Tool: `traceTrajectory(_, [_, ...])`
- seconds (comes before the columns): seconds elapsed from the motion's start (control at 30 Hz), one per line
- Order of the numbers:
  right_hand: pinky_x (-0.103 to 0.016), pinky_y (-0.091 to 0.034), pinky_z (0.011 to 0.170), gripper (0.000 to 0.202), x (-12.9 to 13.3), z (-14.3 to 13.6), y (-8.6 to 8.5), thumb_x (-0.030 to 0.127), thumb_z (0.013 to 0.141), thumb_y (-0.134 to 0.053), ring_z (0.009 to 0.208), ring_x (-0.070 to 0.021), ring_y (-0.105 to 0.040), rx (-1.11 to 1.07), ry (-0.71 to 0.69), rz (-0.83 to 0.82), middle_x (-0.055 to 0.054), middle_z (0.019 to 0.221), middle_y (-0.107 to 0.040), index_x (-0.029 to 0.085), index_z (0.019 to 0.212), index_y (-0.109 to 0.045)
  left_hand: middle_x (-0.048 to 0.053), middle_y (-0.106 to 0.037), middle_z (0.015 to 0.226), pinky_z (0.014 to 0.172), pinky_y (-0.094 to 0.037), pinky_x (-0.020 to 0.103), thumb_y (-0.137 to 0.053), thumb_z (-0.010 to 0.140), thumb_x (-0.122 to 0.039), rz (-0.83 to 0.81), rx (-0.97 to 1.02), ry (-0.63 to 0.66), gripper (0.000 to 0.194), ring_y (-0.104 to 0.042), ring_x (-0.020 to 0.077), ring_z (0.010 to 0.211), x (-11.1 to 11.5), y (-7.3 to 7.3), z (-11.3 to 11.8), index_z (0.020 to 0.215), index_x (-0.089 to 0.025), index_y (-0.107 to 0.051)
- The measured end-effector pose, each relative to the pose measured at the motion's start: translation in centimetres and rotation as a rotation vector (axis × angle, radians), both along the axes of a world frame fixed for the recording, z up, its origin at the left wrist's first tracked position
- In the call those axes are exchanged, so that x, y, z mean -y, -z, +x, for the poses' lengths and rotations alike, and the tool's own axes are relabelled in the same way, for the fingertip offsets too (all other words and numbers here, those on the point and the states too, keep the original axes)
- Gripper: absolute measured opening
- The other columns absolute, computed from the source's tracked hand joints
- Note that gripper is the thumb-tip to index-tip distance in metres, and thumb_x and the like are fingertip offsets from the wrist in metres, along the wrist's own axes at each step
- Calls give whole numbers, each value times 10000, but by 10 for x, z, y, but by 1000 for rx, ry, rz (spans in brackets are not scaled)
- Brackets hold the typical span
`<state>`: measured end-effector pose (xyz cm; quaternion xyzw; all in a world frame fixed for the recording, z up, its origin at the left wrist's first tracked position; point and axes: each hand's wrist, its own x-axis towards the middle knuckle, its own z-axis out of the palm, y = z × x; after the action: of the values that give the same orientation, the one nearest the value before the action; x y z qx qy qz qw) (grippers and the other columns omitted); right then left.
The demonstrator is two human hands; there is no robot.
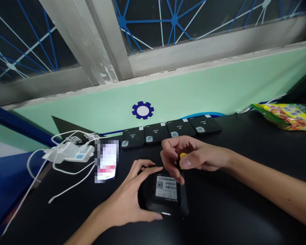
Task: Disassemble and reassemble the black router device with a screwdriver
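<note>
On the black table, a flat black electronic device lies with its label side up. Its white label carries a QR code and barcodes. My left hand grips the device from its left side, thumb at the near edge and fingers at the far edge. Above the device's far right corner, my right hand is closed, with a small yellow object pinched between thumb and fingers. Most of that object is hidden by the hand, so its kind does not show.
Several flat black boxes with stickers stand in a row along the wall. A lit phone lies left of my left hand. Further left are a white power strip and loose white cables. A yellow-green snack bag sits at the far right.
</note>
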<state>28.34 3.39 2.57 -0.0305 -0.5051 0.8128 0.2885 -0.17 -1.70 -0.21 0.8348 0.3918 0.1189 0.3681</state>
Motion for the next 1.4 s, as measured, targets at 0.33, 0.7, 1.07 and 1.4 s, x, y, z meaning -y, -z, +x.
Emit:
traceTrajectory(0.33, [-273,-363,594,361,-1,3,-6,427,1117,-507,563,-131,-410,17,-17,10,21,692,-530,126,1035,-689,76,-389,1591,1270,-416,689,-1066,676,-395,9,4,0,1119,-444,435,1510,-1,2,-1,1615,-480,-462])
traceTrajectory(0.7, [-308,-484,802,178,-2,2,-1,277,955,-716,807,-184,-614,9,45,25,-67,859,-684,106,926,-753,97,-420,1585,1267,-412,707,-1064,680,-377,9,0,-4,1080,-442,449,1511,0,-1,0,1604,-444,-509])
traceTrajectory(1.07, [-295,-498,740,347,-1,0,0,248,982,-804,659,-144,-623,-32,23,35,13,756,-682,231,910,-465,87,-405,1581,1272,-430,657,-1069,672,-407,25,3,6,1086,-451,427,1499,-1,1,0,1594,-444,-497])
traceTrajectory(1.4, [-313,-427,701,494,-4,4,-5,412,1126,-455,671,-172,-490,17,32,70,-37,729,-558,113,834,-718,73,-365,1605,1298,-381,685,-1064,684,-383,-1,-27,3,1103,-403,431,1547,0,0,0,1605,-485,-465])
